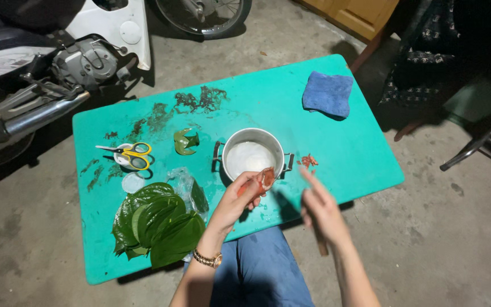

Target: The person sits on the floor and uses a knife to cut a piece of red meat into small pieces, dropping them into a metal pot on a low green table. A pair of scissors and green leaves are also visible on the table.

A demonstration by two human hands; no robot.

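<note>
1. While seated at a low green table, held a reddish-brown piece in the left hand, with fingers pinched around its lower end and a wristwatch on that arm.
2. Kept the piece just over the near rim of a metal pot, which was white inside. Slanted from lower left to upper right, with the free end tipped toward the pot.
3. Raised the right hand near the piece, to its right and a little lower, apart from it and not touching. Blurred by motion, with fingers stretched toward the pot. Showed a brown, stick-like shape under the palm, though whether gripped or loose could not be told.
4. Left hand plainly the nearer of the two, already on the piece. Right hand faced the piece's upper end across a small gap.
5. Scattered red scraps on the table just beside the pot's right handle.
6. Piled dark green leaves at the near left corner, touching a clear plastic bag. Set one folded leaf apart, left of the pot.
7. Laid yellow-handled scissors farther left, above a small white lid.
8. Placed a folded blue cloth at the far right corner, well apart from both hands.
9. Parked a motorbike on the concrete beyond the table's far left edge.
</note>
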